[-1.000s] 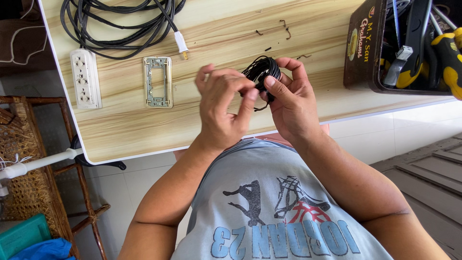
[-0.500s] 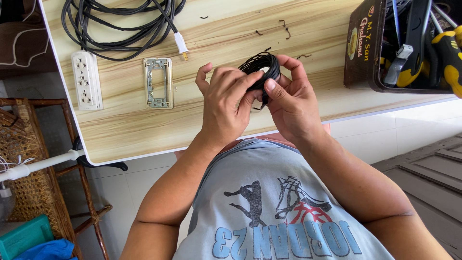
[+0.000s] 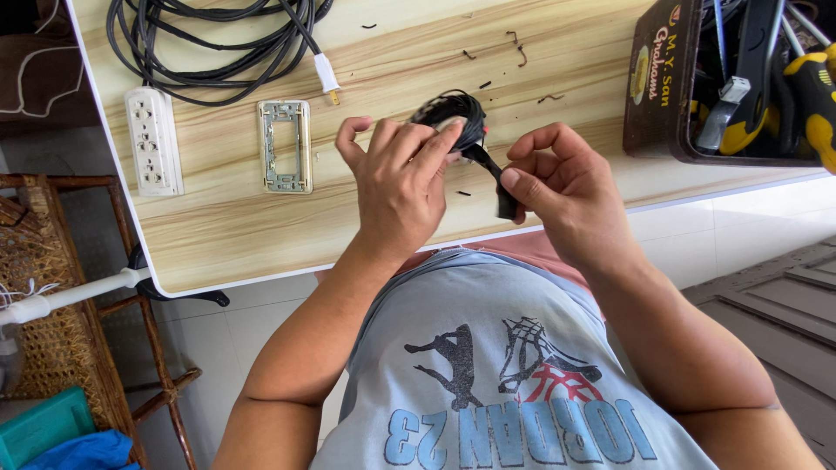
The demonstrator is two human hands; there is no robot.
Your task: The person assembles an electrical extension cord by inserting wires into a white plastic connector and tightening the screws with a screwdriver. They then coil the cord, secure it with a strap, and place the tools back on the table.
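Left hand (image 3: 402, 178) grips the black tape roll (image 3: 453, 111); right hand (image 3: 557, 187) fingers pinch its peeled strip (image 3: 496, 183), which could twist and self-stick if slackened.

Looks like a home repair corner: light wood-grain tabletop (image 3: 218, 218) carrying a coiled black power cable (image 3: 200, 43), white outlet strip (image 3: 153, 139), bare metal switch frame (image 3: 285, 145); brown tool-filled box (image 3: 662, 96); wicker chair (image 3: 52, 287) on tiled floor.

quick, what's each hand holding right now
Left hand: closed on the roll of black tape.
Right hand: pinching the pulled-out tape end.
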